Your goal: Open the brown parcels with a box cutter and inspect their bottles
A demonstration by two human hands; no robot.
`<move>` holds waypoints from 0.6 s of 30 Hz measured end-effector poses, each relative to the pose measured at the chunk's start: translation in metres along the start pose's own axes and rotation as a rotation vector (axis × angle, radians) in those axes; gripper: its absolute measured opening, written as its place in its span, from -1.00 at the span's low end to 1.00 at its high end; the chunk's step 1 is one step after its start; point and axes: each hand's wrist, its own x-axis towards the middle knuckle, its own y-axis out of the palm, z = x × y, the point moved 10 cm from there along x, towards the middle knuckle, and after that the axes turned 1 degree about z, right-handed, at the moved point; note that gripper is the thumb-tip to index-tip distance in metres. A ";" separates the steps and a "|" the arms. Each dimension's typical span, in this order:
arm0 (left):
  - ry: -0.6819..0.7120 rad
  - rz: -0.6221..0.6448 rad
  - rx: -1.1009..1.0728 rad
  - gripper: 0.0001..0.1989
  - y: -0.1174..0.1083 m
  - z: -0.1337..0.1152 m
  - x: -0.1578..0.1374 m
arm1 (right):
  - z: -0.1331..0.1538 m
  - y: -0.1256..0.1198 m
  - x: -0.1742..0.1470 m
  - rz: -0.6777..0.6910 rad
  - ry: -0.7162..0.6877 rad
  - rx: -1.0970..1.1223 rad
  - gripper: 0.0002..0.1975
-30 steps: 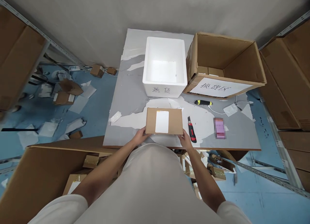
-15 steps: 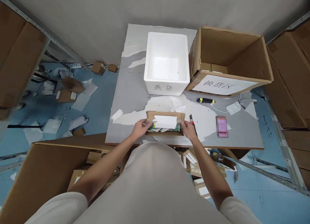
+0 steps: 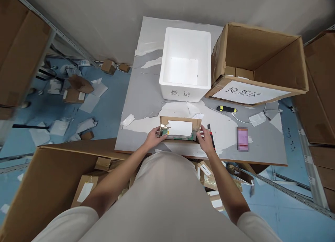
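A small cardboard box (image 3: 196, 123) is held between the person's two hands near the front edge of the desk (image 3: 141, 92), though whether it rests on the top or is lifted a little is hard to tell. The left hand (image 3: 154, 138) has its grip bent around the box's left end, thumb along the front and fingers at the side. The right hand (image 3: 206, 139) holds the opposite end in much the same way, its grip only partly closed, as wide as the cardboard needs. A white label (image 3: 179, 128) covers much of the side facing up, with shiny tape (image 3: 164, 126) at its left, and something green (image 3: 183, 137) shows below it (too small to make out).

Just beside the right hand lies a red and black knife (image 3: 213, 141), partly hidden by it. Farther right is a pink item (image 3: 243, 139), blurred out. Behind the small box stands a white foam box (image 3: 180, 90) with handwriting on its front; next to it, a large cardboard box (image 3: 264, 43) bears a handwritten white sheet (image 3: 248, 92) and has smaller boxes (image 3: 244, 74) inside. A black and yellow cutter (image 3: 226, 109) lies in front of these two.
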 end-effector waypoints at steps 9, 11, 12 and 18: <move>0.021 -0.010 -0.050 -0.38 0.003 0.007 0.002 | 0.015 0.005 -0.003 0.029 -0.107 -0.192 -0.02; 0.014 -0.002 -0.080 -0.37 0.003 0.008 0.001 | 0.016 0.004 -0.004 0.042 -0.124 -0.230 0.01; 0.009 0.003 -0.093 -0.36 0.003 0.009 0.000 | 0.015 0.004 -0.005 0.059 -0.134 -0.241 0.01; 0.082 0.143 -0.175 -0.13 0.010 0.019 -0.009 | -0.017 0.015 -0.018 0.257 -0.142 -0.145 0.06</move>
